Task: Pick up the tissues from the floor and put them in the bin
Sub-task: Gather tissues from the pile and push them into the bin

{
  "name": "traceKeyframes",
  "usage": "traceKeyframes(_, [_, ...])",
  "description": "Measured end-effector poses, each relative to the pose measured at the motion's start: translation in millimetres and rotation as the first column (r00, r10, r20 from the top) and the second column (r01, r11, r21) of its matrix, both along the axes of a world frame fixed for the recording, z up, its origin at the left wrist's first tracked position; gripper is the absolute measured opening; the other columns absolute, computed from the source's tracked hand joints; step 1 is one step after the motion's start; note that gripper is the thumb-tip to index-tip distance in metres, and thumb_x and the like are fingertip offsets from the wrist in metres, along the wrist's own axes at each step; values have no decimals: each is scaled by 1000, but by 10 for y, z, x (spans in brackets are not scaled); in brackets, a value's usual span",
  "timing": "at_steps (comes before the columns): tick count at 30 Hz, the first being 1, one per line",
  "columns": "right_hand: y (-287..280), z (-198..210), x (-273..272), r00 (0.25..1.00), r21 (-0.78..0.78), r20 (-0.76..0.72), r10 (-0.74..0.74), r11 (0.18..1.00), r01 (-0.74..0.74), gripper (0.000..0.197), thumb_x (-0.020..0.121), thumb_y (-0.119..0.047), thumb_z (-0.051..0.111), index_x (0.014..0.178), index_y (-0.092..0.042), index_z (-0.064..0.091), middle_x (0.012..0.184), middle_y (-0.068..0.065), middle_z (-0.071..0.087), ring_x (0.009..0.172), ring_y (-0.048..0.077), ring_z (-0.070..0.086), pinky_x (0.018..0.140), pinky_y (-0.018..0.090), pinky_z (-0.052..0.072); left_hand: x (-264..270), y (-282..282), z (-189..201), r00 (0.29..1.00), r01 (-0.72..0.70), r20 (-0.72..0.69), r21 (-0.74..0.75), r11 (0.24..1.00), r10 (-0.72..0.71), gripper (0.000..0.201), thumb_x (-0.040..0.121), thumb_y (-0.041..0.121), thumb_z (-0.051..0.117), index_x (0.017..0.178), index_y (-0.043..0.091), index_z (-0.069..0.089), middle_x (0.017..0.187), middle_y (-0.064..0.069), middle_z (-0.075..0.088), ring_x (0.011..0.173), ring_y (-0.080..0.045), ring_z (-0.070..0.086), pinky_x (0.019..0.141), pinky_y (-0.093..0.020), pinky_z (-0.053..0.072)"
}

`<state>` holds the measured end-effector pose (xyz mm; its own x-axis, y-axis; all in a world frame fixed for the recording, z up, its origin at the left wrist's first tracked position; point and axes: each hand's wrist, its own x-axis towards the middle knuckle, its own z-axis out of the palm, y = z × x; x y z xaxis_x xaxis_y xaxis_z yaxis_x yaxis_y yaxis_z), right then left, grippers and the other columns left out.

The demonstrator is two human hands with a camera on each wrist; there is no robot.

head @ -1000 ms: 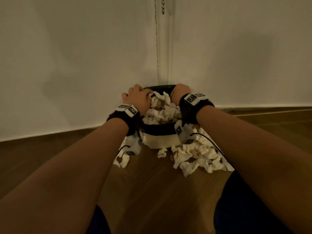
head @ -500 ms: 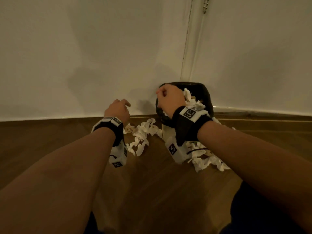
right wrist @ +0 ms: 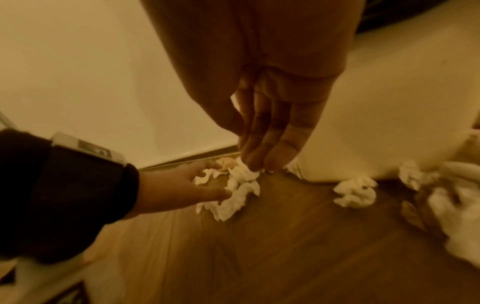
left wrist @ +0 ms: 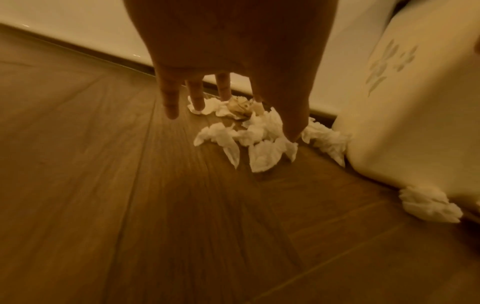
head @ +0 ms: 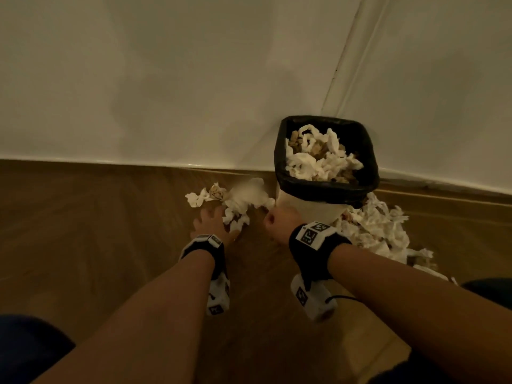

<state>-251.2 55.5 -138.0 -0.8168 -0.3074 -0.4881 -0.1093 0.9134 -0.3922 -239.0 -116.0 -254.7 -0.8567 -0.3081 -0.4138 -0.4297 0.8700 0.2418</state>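
While the bin (head: 327,187) stands against the wall in the corner, already heaped with tissues, the floor on both sides of it is littered. Furthest left, the left hand (head: 212,225) is spread low over the wooden floor (head: 110,231), fingers (left wrist: 170,98) straight and apart, holding nothing; its thumb tip appears to touch the near edge of the small pile of tissues (head: 235,202). That pile lies just ahead of the fingertips and slightly to their right, its long axis running from the skirting board towards the foot of the bin. Next comes the right hand (head: 279,221), close beside the bin's pale wall, its fingers (right wrist: 270,142) curled together with the tips down at the right end of the same pile. Whether they already pinch a tissue I cannot tell; the fingertips meet the paper, but no closed grasp shows. Both hands are about equally near, one at each end, so a two-handed scoop inward looks like the natural move. Right of the bin, a larger heap of tissues (head: 379,231) waits, well apart from either hand.
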Motion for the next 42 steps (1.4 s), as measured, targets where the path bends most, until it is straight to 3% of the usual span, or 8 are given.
traceKeyframes(4, [58, -296, 70, 987, 141, 157, 30, 989, -53, 23, 96, -20, 45, 91, -4, 60, 88, 8, 58, 96, 28, 57, 75, 32, 44, -102, 113, -116, 999, 28, 22, 81, 996, -29, 78, 78, 57, 60, 143, 39, 19, 149, -3, 13, 132, -39, 21, 103, -52, 33])
traceKeyframes(8, [92, -491, 166, 979, 200, 200, 44, 976, -84, 26, 99, -16, 38, 111, -3, 57, 119, 16, 58, 111, 32, 55, 86, 33, 44, -96, 194, -225, 996, -64, 67, 82, 995, 58, 59, 87, 41, 58, 139, 34, 31, 146, -8, 20, 129, -39, 23, 101, -48, 34])
traceKeyframes(12, [89, -645, 206, 982, 223, 188, 35, 972, -78, 26, 99, -14, 36, 80, -8, 53, 105, 16, 57, 104, 30, 57, 79, 33, 42, 52, 184, -357, 996, -82, 33, 67, 994, 79, 41, 96, 18, 44, 136, 13, 38, 141, -13, 27, 125, -36, 29, 99, -40, 35])
traceKeyframes(15, [118, -732, 158, 995, 217, 100, -26, 976, 4, 27, 98, -15, 36, 107, -3, 59, 119, 17, 56, 114, 32, 53, 89, 35, 44, 88, 188, -365, 994, -105, 14, 121, 987, 104, 36, 97, 9, 36, 133, 5, 42, 139, -17, 34, 128, -35, 32, 102, -39, 34])
traceKeyframes(27, [454, -1086, -100, 1000, 244, 14, -19, 970, 15, 40, 94, -20, 47, 134, -22, 45, 144, 8, 25, 128, 40, 28, 105, 46, 36, 29, 340, -110, 972, -207, -28, 360, 910, 232, 33, 98, 14, 34, 113, -2, 58, 119, -24, 56, 109, -36, 53, 93, -40, 42])
traceKeyframes(31, [453, -1151, -48, 1000, 215, -28, 6, 977, 1, 30, 93, -20, 51, 121, -11, 55, 142, 11, 30, 124, 39, 32, 103, 45, 36, 106, 354, -153, 939, -295, -28, 444, 846, 342, 54, 96, 48, 34, 76, 7, 61, 79, -10, 57, 82, -33, 55, 67, -32, 39])
traceKeyframes(37, [473, -1092, -61, 999, 174, 44, -17, 985, 9, 34, 100, -10, 38, 128, 0, 53, 141, 18, 43, 127, 33, 43, 107, 35, 34, 102, 331, -35, 959, -271, 22, 344, 899, 281, 40, 100, 25, 33, 105, -3, 61, 111, -22, 62, 101, -35, 58, 79, -34, 44])
traceKeyframes(42, [501, -818, -69, 999, 107, 22, 37, 993, -39, 26, 95, -13, 51, 115, -7, 67, 129, 11, 58, 119, 27, 53, 100, 32, 40, 182, 483, 136, 906, -334, -30, 561, 758, 421, 27, 100, 17, 36, 122, 10, 50, 106, -27, 57, 84, -35, 60, 72, -37, 50])
